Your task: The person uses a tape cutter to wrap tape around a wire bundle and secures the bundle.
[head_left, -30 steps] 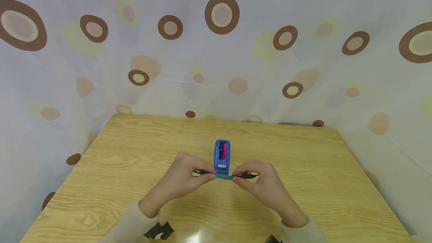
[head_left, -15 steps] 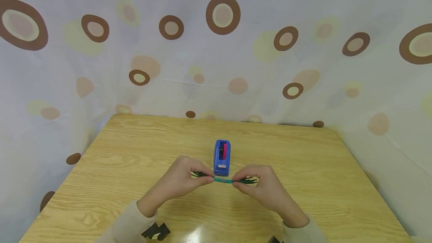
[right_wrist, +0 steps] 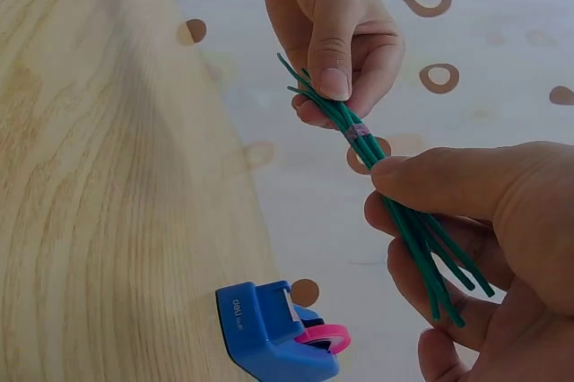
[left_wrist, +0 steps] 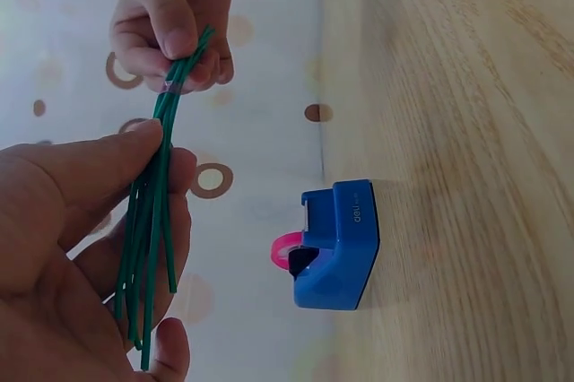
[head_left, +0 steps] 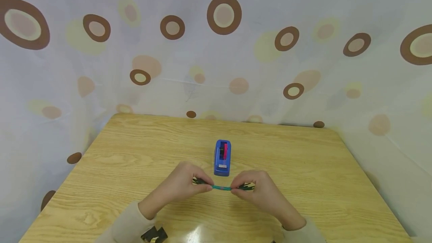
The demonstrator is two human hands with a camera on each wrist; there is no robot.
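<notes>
Both hands hold one bundle of thin green wires (head_left: 221, 188) stretched crosswise in front of the body. My left hand (head_left: 183, 183) pinches its left part between thumb and fingers, and my right hand (head_left: 259, 189) pinches the right part the same way. Between the two grips, a clear pinkish band of tape (right_wrist: 358, 131) wraps the bundle's middle. Loose wire ends (left_wrist: 148, 310) fan out across the left palm in the left wrist view. Just beyond the hands stands a blue tape dispenser (head_left: 222, 171) with a pink-cored roll (left_wrist: 285, 247).
The wooden table (head_left: 135, 141) carries the dispenser near its middle. A pale curtain (head_left: 209, 55) with brown rings hangs behind it and along both sides. A black strap piece (head_left: 154, 234) shows by the left sleeve (head_left: 128, 220).
Both hands have drawn the bundle a little toward the body, away from the dispenser. The dispenser's front, earlier partly overlapped by the bundle, now shows fully. Both grips persist.
</notes>
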